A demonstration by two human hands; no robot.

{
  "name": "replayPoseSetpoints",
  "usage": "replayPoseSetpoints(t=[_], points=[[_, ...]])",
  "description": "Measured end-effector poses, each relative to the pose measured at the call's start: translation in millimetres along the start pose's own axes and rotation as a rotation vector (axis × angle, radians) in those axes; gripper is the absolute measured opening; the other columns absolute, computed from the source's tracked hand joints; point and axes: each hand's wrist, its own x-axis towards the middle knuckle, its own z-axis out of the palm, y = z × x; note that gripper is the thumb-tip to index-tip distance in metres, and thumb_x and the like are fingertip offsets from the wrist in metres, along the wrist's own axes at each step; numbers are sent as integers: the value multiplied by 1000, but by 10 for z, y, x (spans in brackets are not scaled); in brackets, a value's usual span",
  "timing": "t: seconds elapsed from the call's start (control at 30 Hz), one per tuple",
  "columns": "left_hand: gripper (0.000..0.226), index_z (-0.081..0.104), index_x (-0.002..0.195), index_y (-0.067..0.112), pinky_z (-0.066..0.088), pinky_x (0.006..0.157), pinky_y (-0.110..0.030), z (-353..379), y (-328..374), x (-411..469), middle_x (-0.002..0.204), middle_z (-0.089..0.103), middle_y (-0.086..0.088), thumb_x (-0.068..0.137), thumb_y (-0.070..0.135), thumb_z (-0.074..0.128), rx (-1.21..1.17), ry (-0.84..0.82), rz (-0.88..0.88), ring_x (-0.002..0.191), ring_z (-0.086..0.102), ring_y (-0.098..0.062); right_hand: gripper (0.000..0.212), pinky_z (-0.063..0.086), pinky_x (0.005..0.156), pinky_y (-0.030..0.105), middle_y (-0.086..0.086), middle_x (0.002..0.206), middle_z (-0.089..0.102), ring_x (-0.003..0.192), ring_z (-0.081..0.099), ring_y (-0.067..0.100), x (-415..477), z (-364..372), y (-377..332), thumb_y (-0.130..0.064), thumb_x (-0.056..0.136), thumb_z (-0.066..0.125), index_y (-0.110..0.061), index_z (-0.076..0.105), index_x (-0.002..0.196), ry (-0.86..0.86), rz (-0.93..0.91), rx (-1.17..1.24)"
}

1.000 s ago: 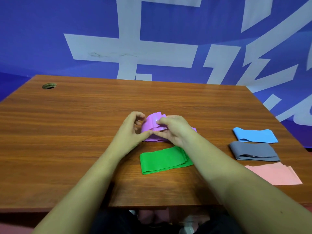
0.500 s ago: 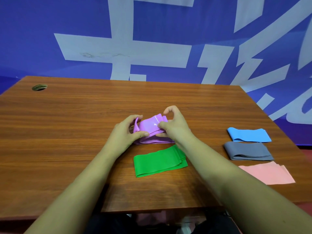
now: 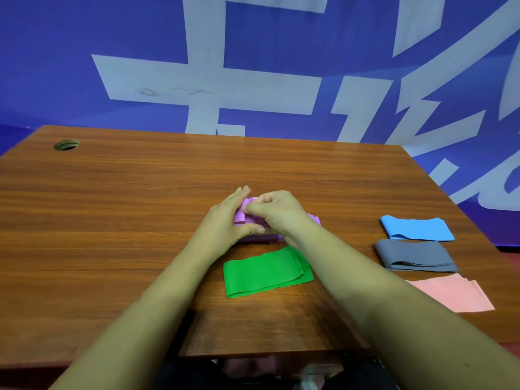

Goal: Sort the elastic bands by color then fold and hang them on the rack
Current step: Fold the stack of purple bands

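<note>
**Q:** Where is the purple band, and what is your grip doing?

**A:** The purple band (image 3: 241, 214) lies mid-worktop (image 3: 112, 220), just beyond the green band (image 3: 264, 273). My left hand (image 3: 225, 223) pinches its left end between thumb and fingers. My right hand (image 3: 278, 212), fingers curled, pinches the upper layers beside it. Both grips are clamped on it.

**Q:** How far along is the task?

**A:** Sorting looks nearly done. The green band lies folded near me. At the right, from far to near, the blue band (image 3: 416, 228), grey band (image 3: 413, 254) and pink band (image 3: 450, 295) each lie folded flat. I judge the purple one to be mid-fold. Hanging is not begun, and no rack is in view.
</note>
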Motion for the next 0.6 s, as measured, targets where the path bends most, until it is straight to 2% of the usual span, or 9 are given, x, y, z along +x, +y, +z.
replayPoseSetpoints(t=[0.1,0.2,0.3,0.4,0.47,0.53,0.6], points=[[101,31,152,17,21,113,-15,-3,-46,-3,157,32,1,69,33,86,-43,-34,-20,144,27,-6,8,46,51,29,14,64,53,48,48,19,13,16,10,0,79,61,-2,65,72,49,-16,-17],[104,27,153,22,33,113,-24,-49,-138,-49,156,35,8,68,35,87,-224,-70,-48,137,39,-1,13,58,53,28,13,68,54,51,57,16,19,-26,26,1,84,60,-3,62,72,28,23,60],[75,45,140,30,38,111,-27,-103,-227,-85,143,50,10,75,28,83,-217,-23,5,127,47,5,16,62,68,34,12,80,60,70,64,17,57,-107,76,-10,86,65,-10,63,71,22,63,108],[60,53,125,44,46,106,-36,-120,-233,-91,130,59,12,77,22,81,-274,-4,0,119,56,-1,9,62,76,38,13,88,64,76,66,18,66,-146,112,-15,87,68,-9,66,80,22,86,119],[59,54,125,42,49,103,-35,-104,-227,-88,129,60,12,77,22,82,-282,26,7,117,57,-3,15,61,79,40,15,92,66,79,68,19,62,-158,118,-19,87,68,-4,69,87,29,93,120],[59,55,128,36,50,101,-33,-90,-205,-88,128,60,11,77,21,81,-276,35,36,116,57,-3,30,62,76,39,18,101,69,85,71,24,60,-164,109,-29,86,71,0,71,96,19,95,124],[57,57,128,31,50,101,-32,-78,-179,-84,127,60,10,77,19,81,-293,51,69,116,58,-4,38,62,71,35,18,101,68,87,71,25,50,-158,98,-36,81,77,0,69,92,-1,78,88]])
